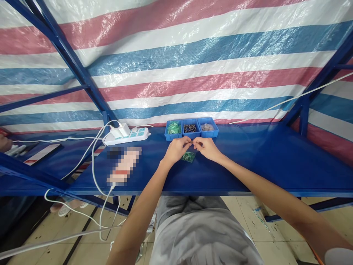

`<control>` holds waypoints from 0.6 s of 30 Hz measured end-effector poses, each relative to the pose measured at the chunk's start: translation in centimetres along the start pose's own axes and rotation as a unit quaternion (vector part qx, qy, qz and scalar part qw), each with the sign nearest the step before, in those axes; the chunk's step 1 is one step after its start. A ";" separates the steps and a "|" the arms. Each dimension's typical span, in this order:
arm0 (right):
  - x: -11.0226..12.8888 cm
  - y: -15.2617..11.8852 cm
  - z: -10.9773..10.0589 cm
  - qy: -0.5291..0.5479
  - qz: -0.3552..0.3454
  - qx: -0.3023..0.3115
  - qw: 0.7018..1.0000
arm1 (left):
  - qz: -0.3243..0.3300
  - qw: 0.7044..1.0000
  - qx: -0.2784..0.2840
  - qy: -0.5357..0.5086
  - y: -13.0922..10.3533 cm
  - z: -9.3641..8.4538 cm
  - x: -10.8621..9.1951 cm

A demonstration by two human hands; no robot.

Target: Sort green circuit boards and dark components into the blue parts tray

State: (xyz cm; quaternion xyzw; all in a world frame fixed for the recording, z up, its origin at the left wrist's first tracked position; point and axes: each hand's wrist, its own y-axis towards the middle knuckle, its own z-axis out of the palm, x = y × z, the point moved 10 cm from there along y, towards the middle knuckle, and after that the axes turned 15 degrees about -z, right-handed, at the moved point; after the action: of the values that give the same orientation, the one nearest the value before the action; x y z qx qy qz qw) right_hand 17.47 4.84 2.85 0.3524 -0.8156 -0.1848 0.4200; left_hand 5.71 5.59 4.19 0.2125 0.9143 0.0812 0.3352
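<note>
Centrally, pinched between both sets of fingertips: a tiny part [192,141], too small to identify, held just above the blue bench [248,165]. Left hand [176,149] curled, thumb and forefinger closed on the part's left end. Right hand [207,148] likewise closed on the right end, fingertips of the two hands touching or nearly so. Directly below the hands, flat on the bench, a small green packet [189,157], partly hidden by the left hand. Just beyond, three blue bins side by side: left bin [173,129] with green packets, middle bin [190,128] with small dark pieces, right bin [208,127] with pale brownish bits. Further left, a white power strip [128,136] with plugs in it, white cables [93,154] trailing off the near edge to the floor. Near the strip, a blurred-out flat object [124,165] on the bench. Far left, a phone [41,154] lying face up, plus a bit of another person's hand [4,142] at the frame edge. Behind everything, a striped tarp [176,55] in red, white and blue, crossed by blue frame bars [68,59]. Below the bench, grey trousers [193,228] over a tiled floor.
</note>
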 end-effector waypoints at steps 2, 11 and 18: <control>0.2 0.1 -0.3 -0.026 -0.012 -0.010 1.000 | -0.003 1.000 -0.003 -0.006 0.0 -0.2 -0.1; 0.5 0.2 -0.5 -0.012 -0.026 -0.019 0.999 | -0.004 1.000 0.011 -0.005 -0.2 -0.2 -0.4; -0.1 0.1 0.1 0.035 -0.007 -0.002 0.999 | 0.005 0.999 -0.009 0.042 -0.3 -0.4 -0.5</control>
State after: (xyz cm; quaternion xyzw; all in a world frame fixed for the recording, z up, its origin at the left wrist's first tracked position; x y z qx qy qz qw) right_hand 17.40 4.95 2.84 0.3631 -0.7978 -0.1772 0.4475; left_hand 5.73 5.11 4.70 0.2104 0.9256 0.1003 0.2981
